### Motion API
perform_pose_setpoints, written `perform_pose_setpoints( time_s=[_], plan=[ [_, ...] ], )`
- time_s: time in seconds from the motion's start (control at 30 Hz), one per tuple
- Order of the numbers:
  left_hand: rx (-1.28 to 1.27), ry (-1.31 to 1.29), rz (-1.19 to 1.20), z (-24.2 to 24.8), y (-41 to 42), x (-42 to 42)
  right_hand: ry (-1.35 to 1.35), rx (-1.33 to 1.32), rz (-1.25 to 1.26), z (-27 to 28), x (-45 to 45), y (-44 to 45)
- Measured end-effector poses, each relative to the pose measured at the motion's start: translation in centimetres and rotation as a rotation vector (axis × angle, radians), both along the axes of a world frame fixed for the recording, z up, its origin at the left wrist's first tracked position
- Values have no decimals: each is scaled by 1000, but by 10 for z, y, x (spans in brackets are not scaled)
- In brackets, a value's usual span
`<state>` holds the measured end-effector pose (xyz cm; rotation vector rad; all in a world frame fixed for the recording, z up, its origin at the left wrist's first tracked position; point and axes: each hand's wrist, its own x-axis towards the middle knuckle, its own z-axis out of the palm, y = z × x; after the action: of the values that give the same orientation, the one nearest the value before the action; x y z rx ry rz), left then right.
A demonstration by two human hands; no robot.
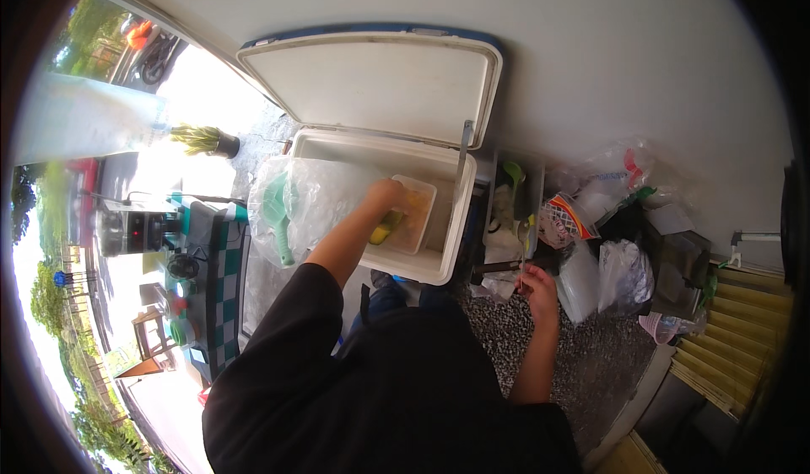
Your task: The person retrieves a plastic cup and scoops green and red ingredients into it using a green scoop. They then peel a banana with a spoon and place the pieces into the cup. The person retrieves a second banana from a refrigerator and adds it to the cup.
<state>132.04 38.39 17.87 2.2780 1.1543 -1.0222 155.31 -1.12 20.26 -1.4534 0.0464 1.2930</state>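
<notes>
An ice chest point(465, 221) stands before me with its lid point(373, 88) raised. My left hand point(387, 195) reaches inside, at the left edge of a clear plastic container point(421, 221) with orange-yellow contents. Below that hand lies a yellow-green item point(381, 230); whether the fingers grip anything is hidden. A clear plastic bag point(329, 186) covers the left part of the opening, with a mint-green plastic dipper point(276, 211) in or under it. My right hand point(538, 287), outside the chest to the right, pinches the handle of a metal spoon point(523, 240), bowl end upward.
Right of the chest, a plastic bin point(538, 173) holds a green ladle point(514, 173). Plastic bags point(579, 284) and packages are piled farther right. A checkered table point(224, 290) with a dark appliance point(130, 232) stands left. A potted plant point(224, 145) and a parked motorcycle point(155, 63) are beyond.
</notes>
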Motion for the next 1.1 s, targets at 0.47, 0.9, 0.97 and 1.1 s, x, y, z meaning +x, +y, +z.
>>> perform_pose_setpoints(
  time_s=[0.47,0.9,0.97,1.1],
  plan=[
    [-287,-248,359,48,5,1,-98,-53,-15,14,-17,30],
    [-1155,-1547,1226,175,-99,-98,-181,676,76,130,-115,161],
    [-1251,-1618,1285,183,-120,-130,-186,755,118,158,-145,178],
    [-1503,-1857,1280,192,-157,-208,-251,782,336,204,-217,197]
  ],
)
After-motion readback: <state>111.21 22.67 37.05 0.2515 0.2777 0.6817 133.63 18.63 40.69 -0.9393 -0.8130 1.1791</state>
